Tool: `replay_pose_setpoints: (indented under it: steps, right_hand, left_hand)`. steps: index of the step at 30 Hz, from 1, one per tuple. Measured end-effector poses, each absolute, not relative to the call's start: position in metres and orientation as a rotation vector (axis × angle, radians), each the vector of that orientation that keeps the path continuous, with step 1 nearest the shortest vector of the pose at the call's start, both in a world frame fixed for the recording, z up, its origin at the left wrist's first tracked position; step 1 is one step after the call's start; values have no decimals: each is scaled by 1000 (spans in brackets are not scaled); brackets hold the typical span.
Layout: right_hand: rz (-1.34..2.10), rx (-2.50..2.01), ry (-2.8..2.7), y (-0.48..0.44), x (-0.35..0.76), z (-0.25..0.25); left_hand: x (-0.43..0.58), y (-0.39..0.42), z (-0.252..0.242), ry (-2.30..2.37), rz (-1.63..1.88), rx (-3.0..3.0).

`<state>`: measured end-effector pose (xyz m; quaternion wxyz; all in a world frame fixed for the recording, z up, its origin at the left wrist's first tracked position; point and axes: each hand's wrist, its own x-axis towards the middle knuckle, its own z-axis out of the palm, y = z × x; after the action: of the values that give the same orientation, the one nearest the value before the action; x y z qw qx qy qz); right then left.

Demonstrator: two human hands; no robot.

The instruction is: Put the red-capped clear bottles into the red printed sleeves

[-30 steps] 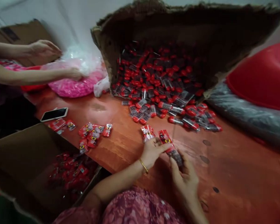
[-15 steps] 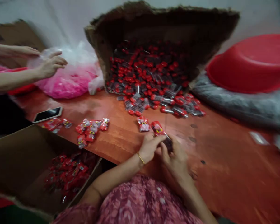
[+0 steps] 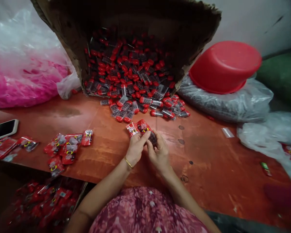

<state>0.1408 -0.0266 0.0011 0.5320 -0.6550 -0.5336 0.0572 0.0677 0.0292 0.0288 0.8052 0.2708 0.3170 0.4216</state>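
My left hand (image 3: 135,149), with a gold bangle at the wrist, pinches a small red printed packet (image 3: 143,125) near the middle of the table. Close beside it, my right hand (image 3: 160,153) has its fingers closed round a small dark clear-sided pack (image 3: 152,139) that meets the red packet's near end. Whether the pack is partly inside the packet, I cannot tell. Another red and silver packet (image 3: 132,128) lies just past my left fingers. Farther off, many similar dark packs with red ends (image 3: 135,81) spill from a tipped cardboard box (image 3: 72,61).
Several filled red packets (image 3: 69,152) lie to the left, near a phone (image 3: 5,129). Below the table edge, more red packets (image 3: 43,204) fill a container. A bag of pink pieces (image 3: 26,81) stands back left. At right, a red basin (image 3: 228,66) sits on a plastic bag (image 3: 223,103).
The view has swung right and closer to the table, so the other person's hands at the left are out of sight. My hands stay together on the packet and pack.
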Motion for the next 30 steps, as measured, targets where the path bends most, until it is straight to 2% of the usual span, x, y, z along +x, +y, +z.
replay_pose_setpoints:
  steps: [5,15,23,26,30]
  right_hand:
    - [636,-1468,-1014,-14,140,4]
    - [891,-1372,-774,-8,134,4]
    - [762,-1467,-1202,-5,146,-4]
    - [672,-1468,-1592,26,156,16]
    - [252,-1580,-2009,97,145,40]
  left_hand:
    - [59,54,23,656,898,610]
    - [54,37,12,705,844,586]
    - [34,30,19,729,865,488]
    - [13,39,22,837,1064,453]
    - [-22,62,16,975,1435,165]
